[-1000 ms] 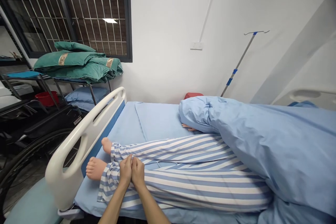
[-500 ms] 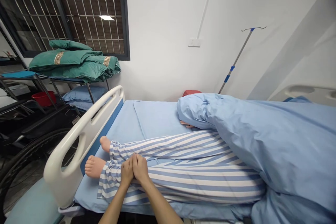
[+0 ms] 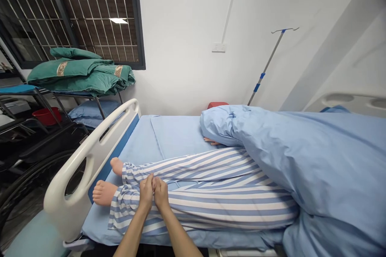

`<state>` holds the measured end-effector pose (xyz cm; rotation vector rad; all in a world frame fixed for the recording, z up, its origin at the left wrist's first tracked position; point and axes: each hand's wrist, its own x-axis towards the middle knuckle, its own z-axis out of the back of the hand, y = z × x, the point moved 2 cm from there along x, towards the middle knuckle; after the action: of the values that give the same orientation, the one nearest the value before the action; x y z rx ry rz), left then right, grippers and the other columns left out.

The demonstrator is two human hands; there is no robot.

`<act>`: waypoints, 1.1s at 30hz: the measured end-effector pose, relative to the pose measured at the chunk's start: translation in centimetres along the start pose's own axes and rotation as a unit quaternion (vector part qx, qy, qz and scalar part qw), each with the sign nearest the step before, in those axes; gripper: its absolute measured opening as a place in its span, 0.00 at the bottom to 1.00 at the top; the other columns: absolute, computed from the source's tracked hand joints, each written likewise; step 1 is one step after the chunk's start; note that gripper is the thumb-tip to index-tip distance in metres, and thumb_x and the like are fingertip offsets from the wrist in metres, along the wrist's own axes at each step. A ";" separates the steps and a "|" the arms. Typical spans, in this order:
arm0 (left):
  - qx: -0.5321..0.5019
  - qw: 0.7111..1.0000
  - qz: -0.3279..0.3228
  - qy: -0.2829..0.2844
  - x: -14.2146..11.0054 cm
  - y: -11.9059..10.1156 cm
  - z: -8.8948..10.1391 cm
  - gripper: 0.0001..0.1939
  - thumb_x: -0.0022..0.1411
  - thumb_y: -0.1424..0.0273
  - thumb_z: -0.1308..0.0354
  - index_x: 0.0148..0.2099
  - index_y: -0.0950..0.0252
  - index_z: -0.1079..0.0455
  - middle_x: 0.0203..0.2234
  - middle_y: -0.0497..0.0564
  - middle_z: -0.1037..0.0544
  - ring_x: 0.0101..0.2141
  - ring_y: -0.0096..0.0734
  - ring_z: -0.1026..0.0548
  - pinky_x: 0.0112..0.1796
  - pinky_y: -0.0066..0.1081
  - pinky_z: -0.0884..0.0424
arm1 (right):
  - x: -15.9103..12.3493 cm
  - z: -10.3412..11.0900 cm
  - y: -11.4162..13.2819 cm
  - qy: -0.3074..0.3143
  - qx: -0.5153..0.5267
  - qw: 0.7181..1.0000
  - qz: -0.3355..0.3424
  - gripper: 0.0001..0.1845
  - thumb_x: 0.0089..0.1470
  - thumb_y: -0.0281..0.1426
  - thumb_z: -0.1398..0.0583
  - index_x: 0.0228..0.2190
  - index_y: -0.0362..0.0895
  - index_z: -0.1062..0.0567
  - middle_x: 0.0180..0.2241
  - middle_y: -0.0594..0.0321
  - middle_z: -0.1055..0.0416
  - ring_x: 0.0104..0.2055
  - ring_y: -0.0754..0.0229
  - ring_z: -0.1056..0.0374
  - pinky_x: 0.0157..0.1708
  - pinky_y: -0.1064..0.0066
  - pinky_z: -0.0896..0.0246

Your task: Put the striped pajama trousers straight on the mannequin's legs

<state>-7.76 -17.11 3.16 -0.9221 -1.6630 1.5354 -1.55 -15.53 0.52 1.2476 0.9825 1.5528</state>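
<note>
Curled against each other, my left hand [image 3: 146,190] and my right hand [image 3: 161,193] meet with their fingers hooked together between the palms. No object shows in either one. Both are in front of the lower legs of a manikin [image 3: 104,192] lying on the bed; whether they touch it I cannot tell. It wears blue-and-white striped trousers [image 3: 229,202], and its bare feet point left. A light blue quilt [image 3: 286,148] covers its upper part, with a few fingers [image 3: 212,141] sticking out from under the fold.
The bed's white footboard [image 3: 70,168] rises at the left, with a wheelchair wheel [image 3: 21,180] beyond it. Folded green bedding [image 3: 81,74] lies on a rack by the barred window. An IV pole [image 3: 268,64] and a red object [image 3: 217,105] stand behind the bed.
My hands have shifted their hold on each other, opening slightly at the top so fingers show between them. The whole view has slid a little, so the scene sits further left.
</note>
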 end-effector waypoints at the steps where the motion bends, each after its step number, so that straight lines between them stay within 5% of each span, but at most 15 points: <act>1: -0.001 1.000 0.002 -0.007 0.0 0.1 -0.1 0.24 0.55 0.56 0.52 0.14 0.61 0.52 0.09 0.41 0.48 0.15 0.21 0.47 0.20 0.26 0.44 | 0.1 0.1 0.0 -0.004 0.004 1.000 -0.003 0.27 0.60 0.39 0.59 0.15 0.44 0.38 0.15 0.66 0.38 0.20 0.65 0.42 0.23 0.74 0.53; 8: 0.166 0.985 -0.044 -0.029 -0.1 3.1 0.8 0.24 0.55 0.52 0.53 0.18 0.65 0.36 0.16 0.51 0.29 0.21 0.31 0.34 0.25 0.30 0.38 | 0.2 -0.1 -0.2 -0.024 -0.011 0.999 -0.023 0.24 0.58 0.38 0.55 0.17 0.43 0.34 0.17 0.63 0.34 0.21 0.64 0.40 0.22 0.74 0.52; 18: 0.272 0.959 -0.082 -0.004 -0.3 2.8 1.2 0.23 0.57 0.56 0.57 0.17 0.63 0.36 0.15 0.51 0.29 0.21 0.31 0.34 0.25 0.27 0.41 | 0.7 2.0 2.0 0.032 -0.222 0.974 0.002 0.23 0.59 0.34 0.54 0.20 0.43 0.27 0.22 0.57 0.27 0.23 0.61 0.36 0.24 0.71 0.55; 23: 0.330 0.941 -0.072 0.012 -0.3 3.0 1.5 0.20 0.56 0.60 0.57 0.19 0.63 0.34 0.18 0.52 0.26 0.23 0.31 0.32 0.26 0.26 0.41 | 0.9 3.1 3.4 0.070 -0.249 0.965 0.043 0.23 0.60 0.34 0.54 0.22 0.43 0.26 0.23 0.58 0.26 0.24 0.62 0.36 0.25 0.72 0.55; 28: 0.292 0.956 -0.040 -0.013 -0.7 2.6 1.2 0.20 0.57 0.59 0.56 0.20 0.64 0.34 0.19 0.52 0.26 0.24 0.32 0.31 0.27 0.27 0.40 | -0.2 2.4 1.3 0.039 -0.211 0.977 0.008 0.24 0.60 0.35 0.56 0.21 0.44 0.28 0.21 0.60 0.28 0.23 0.62 0.36 0.24 0.72 0.56; 33: 0.157 0.987 -0.017 -0.017 -0.6 1.7 -0.6 0.21 0.54 0.55 0.51 0.17 0.63 0.44 0.12 0.45 0.37 0.19 0.26 0.39 0.23 0.27 0.42 | -0.6 2.5 0.4 0.010 -0.153 0.988 0.001 0.24 0.60 0.35 0.57 0.20 0.44 0.30 0.20 0.60 0.30 0.22 0.62 0.37 0.24 0.72 0.56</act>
<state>-6.86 -17.25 1.53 -0.6989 -1.3966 1.7356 0.94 -16.13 1.19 1.0178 0.7213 1.6487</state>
